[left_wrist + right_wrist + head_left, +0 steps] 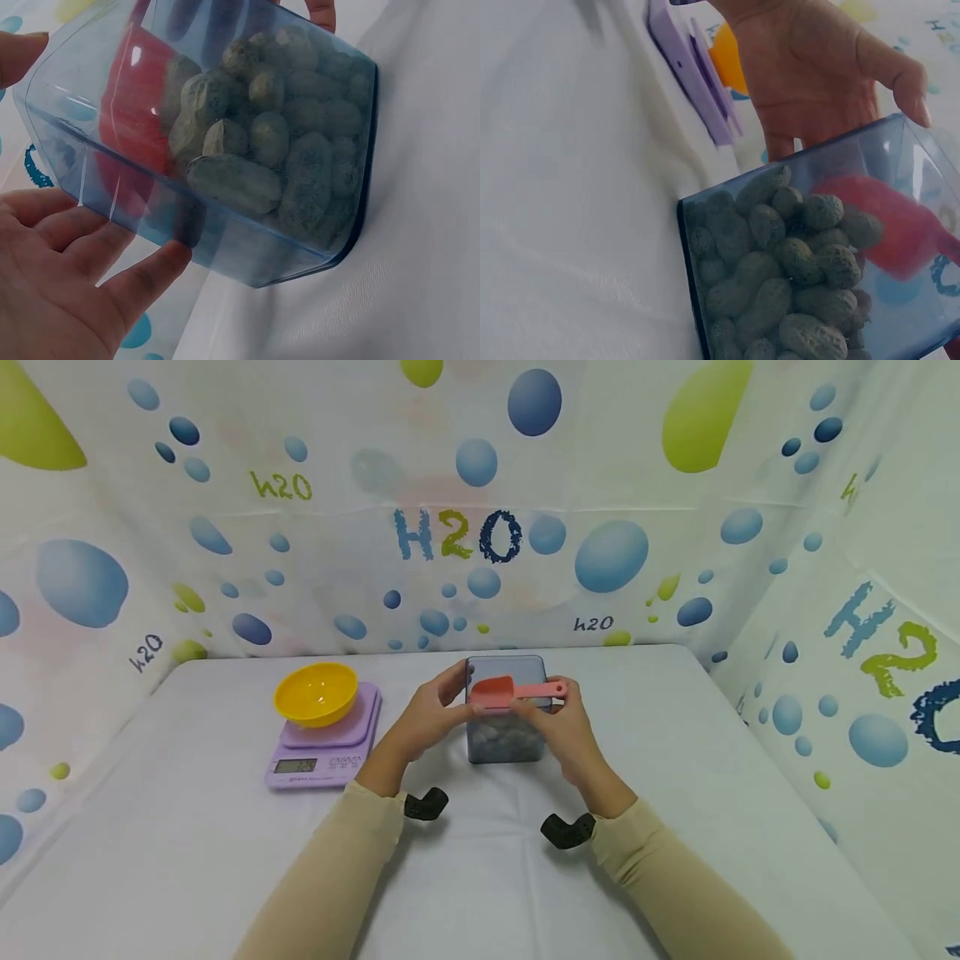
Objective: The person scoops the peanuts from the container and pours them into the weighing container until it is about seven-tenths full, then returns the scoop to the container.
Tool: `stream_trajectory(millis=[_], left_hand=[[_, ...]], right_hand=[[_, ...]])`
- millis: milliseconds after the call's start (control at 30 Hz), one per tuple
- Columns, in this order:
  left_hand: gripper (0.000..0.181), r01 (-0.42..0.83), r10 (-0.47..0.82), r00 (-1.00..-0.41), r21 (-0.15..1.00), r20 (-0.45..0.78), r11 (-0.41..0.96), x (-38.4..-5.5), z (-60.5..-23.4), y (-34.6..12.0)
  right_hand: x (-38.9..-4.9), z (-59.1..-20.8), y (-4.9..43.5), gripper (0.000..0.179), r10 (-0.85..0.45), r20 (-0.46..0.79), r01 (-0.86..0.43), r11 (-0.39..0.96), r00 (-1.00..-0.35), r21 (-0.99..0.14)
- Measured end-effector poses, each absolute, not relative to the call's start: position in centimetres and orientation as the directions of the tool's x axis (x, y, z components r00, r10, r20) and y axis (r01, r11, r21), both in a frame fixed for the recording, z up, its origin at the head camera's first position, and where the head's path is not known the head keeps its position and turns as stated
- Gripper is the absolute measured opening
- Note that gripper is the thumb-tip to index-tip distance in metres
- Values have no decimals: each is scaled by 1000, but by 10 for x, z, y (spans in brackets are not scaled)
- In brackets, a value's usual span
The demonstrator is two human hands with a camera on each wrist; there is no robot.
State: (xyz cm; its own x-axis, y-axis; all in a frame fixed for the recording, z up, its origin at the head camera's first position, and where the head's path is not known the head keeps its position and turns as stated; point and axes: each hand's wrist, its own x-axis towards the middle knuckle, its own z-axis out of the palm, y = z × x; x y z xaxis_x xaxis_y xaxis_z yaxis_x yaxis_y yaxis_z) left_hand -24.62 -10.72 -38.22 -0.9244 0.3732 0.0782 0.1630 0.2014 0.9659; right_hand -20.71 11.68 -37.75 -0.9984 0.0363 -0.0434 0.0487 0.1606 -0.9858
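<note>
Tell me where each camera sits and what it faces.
Head: on head, facing forward and down at the scoop and container; left hand, right hand, sleeves show.
Left wrist: on that wrist, facing the container; fingers of both hands show.
Right wrist: on that wrist, facing the container; left hand shows.
Both wrist views share peanuts inside the container.

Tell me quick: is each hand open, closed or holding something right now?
Left hand: holding the box by its left side.
Right hand: holding its right side.

Bowl [317, 695] on scale [318, 758], left of container [505, 752]
</note>
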Motion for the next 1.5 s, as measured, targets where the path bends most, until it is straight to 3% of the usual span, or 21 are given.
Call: stream_trajectory(millis=[400,600,700,800,900,1067,1300,1500], left_hand=[[92,202,398,-913,948,92,245,-246,-383,-115],[86,246,391,-913,925,120,290,-246,-378,-115],[87,283,397,-908,894,134,347,-246,-377,-113],[88,297,391,-912,860,127,414,-246,-377,-113],[87,290,365,-924,823,110,487,-245,-376,-113],[85,330,361,-923,755,132,567,-242,-374,-113],[81,446,389,-888,658,244,606,-241,-371,-116],[80,478,393,-874,647,286,594,-243,-373,-117]], right_hand=[[-206,-377,123,82,-40,3,-14,273,-999,-962],[-212,-365,136,75,-58,132,-145,370,-989,-918],[-216,-354,142,63,-106,250,-267,527,-963,-807],[-223,-338,145,49,-242,328,-401,679,-913,-615],[-232,-322,143,40,-393,293,-486,764,-872,-424],[-246,-305,133,32,-568,166,-591,781,-806,-199],[-250,-301,115,24,-615,118,-619,785,-779,3],[-247,-290,114,21,-619,102,-619,784,-779,36]])
